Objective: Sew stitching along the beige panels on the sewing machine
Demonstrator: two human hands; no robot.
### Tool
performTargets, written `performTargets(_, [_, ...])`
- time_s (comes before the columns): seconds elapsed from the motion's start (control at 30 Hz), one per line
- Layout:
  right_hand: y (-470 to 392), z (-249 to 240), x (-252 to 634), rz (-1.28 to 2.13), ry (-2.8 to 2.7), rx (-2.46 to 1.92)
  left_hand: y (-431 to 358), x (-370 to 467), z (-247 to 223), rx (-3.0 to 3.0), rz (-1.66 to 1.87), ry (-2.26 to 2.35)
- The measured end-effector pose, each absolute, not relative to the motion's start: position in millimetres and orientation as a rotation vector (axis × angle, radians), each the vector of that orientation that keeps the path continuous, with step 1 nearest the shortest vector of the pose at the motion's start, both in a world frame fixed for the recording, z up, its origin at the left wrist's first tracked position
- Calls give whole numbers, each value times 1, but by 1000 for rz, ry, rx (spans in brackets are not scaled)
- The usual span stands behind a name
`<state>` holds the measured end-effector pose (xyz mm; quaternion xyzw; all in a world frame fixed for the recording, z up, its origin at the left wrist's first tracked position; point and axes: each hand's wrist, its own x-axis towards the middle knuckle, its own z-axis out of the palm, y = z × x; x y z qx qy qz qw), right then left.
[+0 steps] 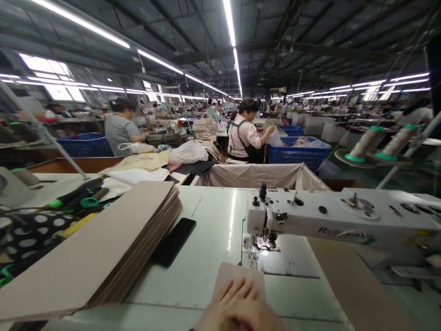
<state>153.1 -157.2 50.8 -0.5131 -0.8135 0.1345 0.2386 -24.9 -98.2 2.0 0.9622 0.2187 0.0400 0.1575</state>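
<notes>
Here, my fingers (225, 290) lie extended over a beige piece (239, 271) on the table (210, 234), though I cannot tell which hand's. Just beyond sits the sewing machine (303, 216); leftward, a black phone (176, 240) lies beside stacked panels (113, 230).

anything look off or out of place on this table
Mostly fine: the black phone lying between the panel stack and the sewing machine looks out of place among work pieces. I see no spill or damage.

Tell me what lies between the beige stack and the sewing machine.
In the head view, a black phone lies beside the stack, then pale tabletop up to the machine.
</notes>
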Motion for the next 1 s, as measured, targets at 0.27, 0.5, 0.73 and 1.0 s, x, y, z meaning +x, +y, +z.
performTargets(0.27, [-89, 16, 210, 354, -2214, -1691, -83, -53, 11, 2665, 182, 869])
performTargets(0.5, [-109, -3, 221, 208, -2193, -1765, -45, -19, 18, 2640, 223, 869])
performTargets(0.73, [-106, 0, 219, 220, -2217, -1763, -37, -15, 15, 2647, 297, 809])
performTargets(1.0, [-107, -2, 220, 235, -2234, -1770, -36, -15, 18, 2638, 295, 807])
